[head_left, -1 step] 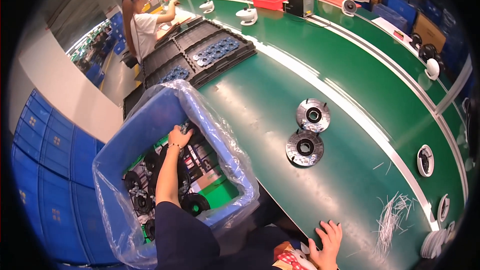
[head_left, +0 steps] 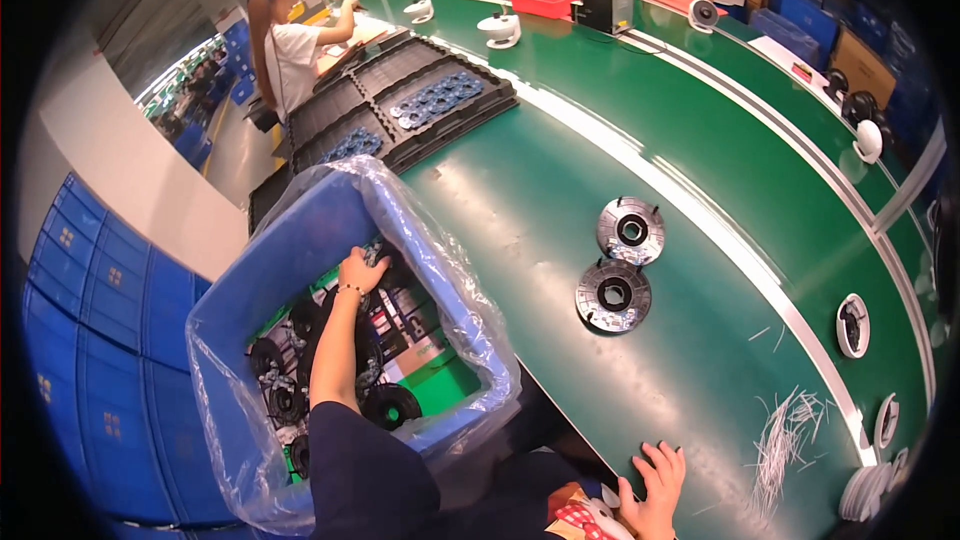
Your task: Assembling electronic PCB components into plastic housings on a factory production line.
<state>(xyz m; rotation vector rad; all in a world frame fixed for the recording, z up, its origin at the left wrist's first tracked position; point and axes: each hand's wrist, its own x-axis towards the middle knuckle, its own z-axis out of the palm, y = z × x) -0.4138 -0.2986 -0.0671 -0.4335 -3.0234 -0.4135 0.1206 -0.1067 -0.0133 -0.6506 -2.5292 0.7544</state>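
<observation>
Two round discs (head_left: 620,265) on green table (head_left: 520,200); left hand (head_left: 362,270) in blue bin (head_left: 300,240), grip unclear; right hand (head_left: 655,490) flat, fingers spread, on table edge

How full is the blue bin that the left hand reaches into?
Partly full: black round parts cover the bottom of the plastic-lined blue bin, far below its rim; left hand reaches inside.

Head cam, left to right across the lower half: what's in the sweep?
Stacked blue crates → plastic-lined blue bin with the left hand reaching in → two round disc parts on the green belt → right hand → loose white strips
</observation>
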